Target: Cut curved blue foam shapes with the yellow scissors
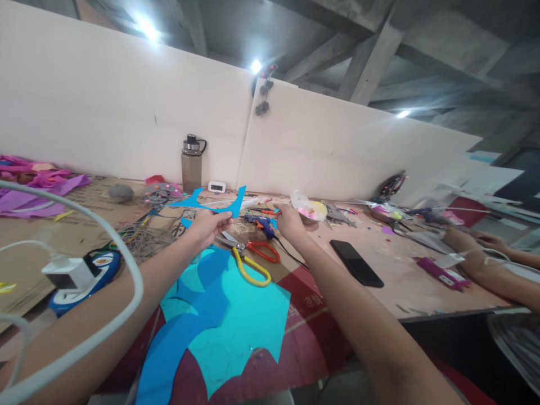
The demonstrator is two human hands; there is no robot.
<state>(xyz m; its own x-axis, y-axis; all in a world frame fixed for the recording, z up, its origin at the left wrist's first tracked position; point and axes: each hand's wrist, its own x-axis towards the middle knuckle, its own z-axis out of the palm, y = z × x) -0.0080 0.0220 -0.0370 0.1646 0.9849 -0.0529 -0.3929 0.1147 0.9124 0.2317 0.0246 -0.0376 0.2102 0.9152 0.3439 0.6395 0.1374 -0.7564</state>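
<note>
My left hand (210, 226) pinches a blue cut-out sheet (230, 211) with curved edges, raised above the table. My right hand (290, 222) is closed farther right, its fingertips next to a thin orange-handled tool (270, 212). What it grips, if anything, I cannot make out. Between the hands lies a blue glue gun (265, 227) with a dark cord. Scissors with a red loop (264, 251) and a yellow loop (252, 270) lie below it. Nearer to me are a turquoise sheet (248, 315) and a darker blue curved sheet (169, 349), partly overlapping.
A black phone (356, 263) lies on the right. At left, a white cable (126, 256) crosses above my forearm near a blue power strip (84, 287). A bottle (192, 166) stands by the white partition (126, 101). Another person's hands (468, 247) are at far right.
</note>
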